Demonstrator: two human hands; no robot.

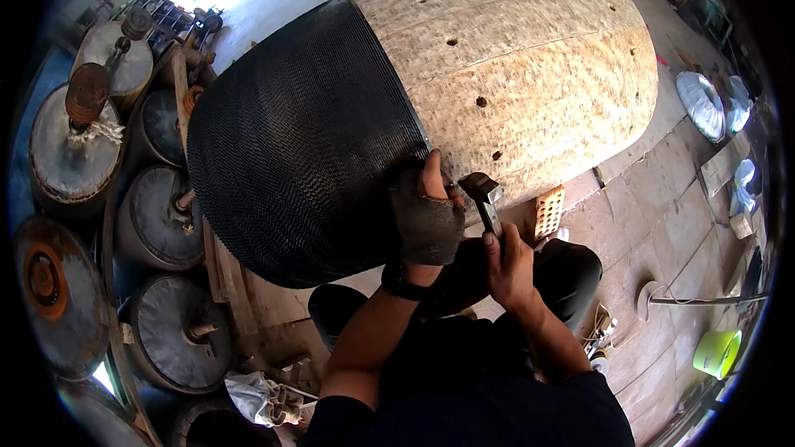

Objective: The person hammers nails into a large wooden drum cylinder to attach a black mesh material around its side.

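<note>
A large wooden roller (530, 58) lies before me, its pale surface dotted with small dark holes. Black ribbed sheeting (298, 132) wraps its left part and ends in a straight edge. At the near end of that edge is my left hand (428, 219), in a dark fingerless glove. Its index finger points up along the edge while the other fingers curl; whatever they pinch is hidden. Just right of it, my right hand (509, 265) is closed round the handle of a hammer (482, 190). The hammer head hangs close to the left fingertips, beside the roller's near side.
Several rollers with metal shafts (180, 331) stand on the left beside wooden beams. A perforated brick (548, 211) sits under the roller's near right. Farther right are a wrapped coil (701, 106), a thin metal pole (704, 300) and a lime-green bucket (716, 353). A crumpled bag (261, 397) lies lower left.
</note>
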